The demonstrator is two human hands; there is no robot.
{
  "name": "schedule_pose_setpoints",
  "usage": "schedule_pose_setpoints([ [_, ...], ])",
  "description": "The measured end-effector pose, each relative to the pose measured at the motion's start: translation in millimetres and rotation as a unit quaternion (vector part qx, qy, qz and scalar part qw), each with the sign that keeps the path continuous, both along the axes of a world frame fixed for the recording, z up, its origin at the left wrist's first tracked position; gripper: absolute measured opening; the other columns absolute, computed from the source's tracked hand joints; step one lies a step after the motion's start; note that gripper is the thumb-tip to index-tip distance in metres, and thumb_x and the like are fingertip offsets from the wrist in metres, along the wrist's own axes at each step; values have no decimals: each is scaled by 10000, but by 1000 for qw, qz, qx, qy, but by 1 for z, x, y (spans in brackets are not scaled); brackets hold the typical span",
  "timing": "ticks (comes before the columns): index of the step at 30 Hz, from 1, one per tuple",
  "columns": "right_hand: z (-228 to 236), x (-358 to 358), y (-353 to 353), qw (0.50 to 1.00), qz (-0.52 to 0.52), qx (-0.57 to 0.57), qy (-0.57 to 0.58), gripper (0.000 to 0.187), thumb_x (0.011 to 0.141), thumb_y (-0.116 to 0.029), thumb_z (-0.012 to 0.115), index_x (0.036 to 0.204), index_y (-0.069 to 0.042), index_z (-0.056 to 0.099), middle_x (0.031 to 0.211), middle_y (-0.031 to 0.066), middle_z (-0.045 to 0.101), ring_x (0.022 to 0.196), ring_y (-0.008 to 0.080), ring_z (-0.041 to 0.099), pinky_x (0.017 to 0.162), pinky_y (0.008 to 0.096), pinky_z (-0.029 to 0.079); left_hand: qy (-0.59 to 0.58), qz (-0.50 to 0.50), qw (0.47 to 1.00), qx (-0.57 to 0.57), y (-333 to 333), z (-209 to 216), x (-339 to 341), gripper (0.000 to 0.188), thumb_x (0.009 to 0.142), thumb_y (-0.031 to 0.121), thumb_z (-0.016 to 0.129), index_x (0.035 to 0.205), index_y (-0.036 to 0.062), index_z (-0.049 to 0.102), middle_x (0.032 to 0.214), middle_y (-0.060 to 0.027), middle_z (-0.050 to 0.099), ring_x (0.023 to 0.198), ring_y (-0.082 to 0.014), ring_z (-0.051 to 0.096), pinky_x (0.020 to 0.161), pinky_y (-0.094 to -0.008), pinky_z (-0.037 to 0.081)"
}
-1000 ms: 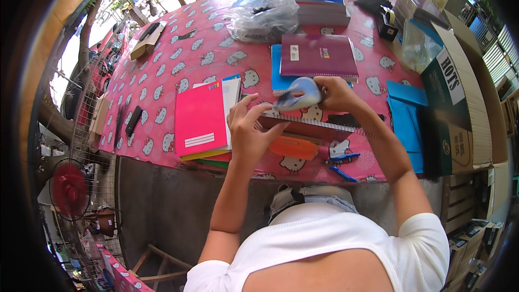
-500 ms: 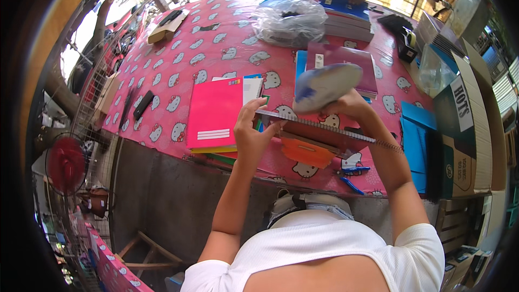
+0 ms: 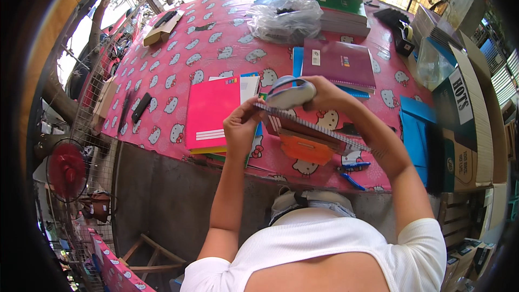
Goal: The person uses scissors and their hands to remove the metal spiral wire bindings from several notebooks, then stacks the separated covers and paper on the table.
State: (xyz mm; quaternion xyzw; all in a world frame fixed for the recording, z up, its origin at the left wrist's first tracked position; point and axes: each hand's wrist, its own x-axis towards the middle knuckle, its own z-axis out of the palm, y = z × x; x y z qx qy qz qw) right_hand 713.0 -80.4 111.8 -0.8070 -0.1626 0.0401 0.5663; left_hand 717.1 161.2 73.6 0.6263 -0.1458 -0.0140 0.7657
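Note:
My left hand point(image 3: 241, 124) pinches the left end of a spiral notebook point(image 3: 311, 120), which is held tilted above the table with its coil along the top. In my right hand point(image 3: 328, 93) is a rounded white-and-blue object point(image 3: 291, 94) with a dark rim, blurred, its kind unclear. It sits just over the left part of the coil; whether it touches cannot be made out. Behind the notebook's lower edge shows an orange object point(image 3: 306, 150). Left of my left hand lies a bright pink notebook point(image 3: 213, 112) on top of others. Blue-handled pliers point(image 3: 352, 175) rest near the table's front edge.
Purple notebooks point(image 3: 339, 65) lie beyond my hands. Further back are a clear plastic bag point(image 3: 286, 19) and a green-topped stack point(image 3: 346, 11), with a person behind. Blue folders point(image 3: 415, 140) and a cardboard box point(image 3: 467, 130) line the right side. A black object point(image 3: 142, 106) lies left.
My right hand has moved left along the coil with the white-and-blue object. At the back, the other person has raised the blue item off the stack, exposing a green cover.

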Motion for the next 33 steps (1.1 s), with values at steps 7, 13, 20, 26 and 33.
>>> schedule_pose_setpoints([
  [7,-44,-31,-141,774,-557,-295,-62,427,712,-147,743,1097,-49,586,1001,162,666,881,306,674,741,410,532,41,-71,996,-41,6,8,5,297,821,-49,660,1109,9,615,967,-84,673,937,-170,634,876,-309,489],
  [13,-121,-121,-217,704,-526,-463,117,450,706,-234,778,1090,-105,581,1040,125,623,1024,321,594,818,448,487,-146,-136,980,-19,-5,5,26,207,814,16,708,975,25,579,959,-120,649,881,-141,621,786,-261,507],
  [20,-119,-221,-54,888,-290,-344,-101,508,724,-265,759,1130,-34,562,1212,159,511,1140,368,474,961,458,394,-506,211,836,15,13,162,-81,260,764,-30,721,1002,11,624,871,-119,653,742,-187,629,650,-277,539],
  [26,-132,-240,-24,864,-308,-396,-43,421,823,-257,662,1180,-60,555,1138,161,567,1079,336,537,890,415,449,-400,-79,874,266,-36,66,-103,212,696,-61,743,886,0,670,949,-119,694,873,-245,676,731,-315,556],
  [33,-32,-224,10,954,-294,-66,6,325,832,-189,680,1107,-33,606,1035,145,607,953,303,597,822,374,485,-240,-21,951,194,-48,18,-118,151,723,-56,754,832,-40,650,989,-169,678,855,-176,676,723,-266,563],
])
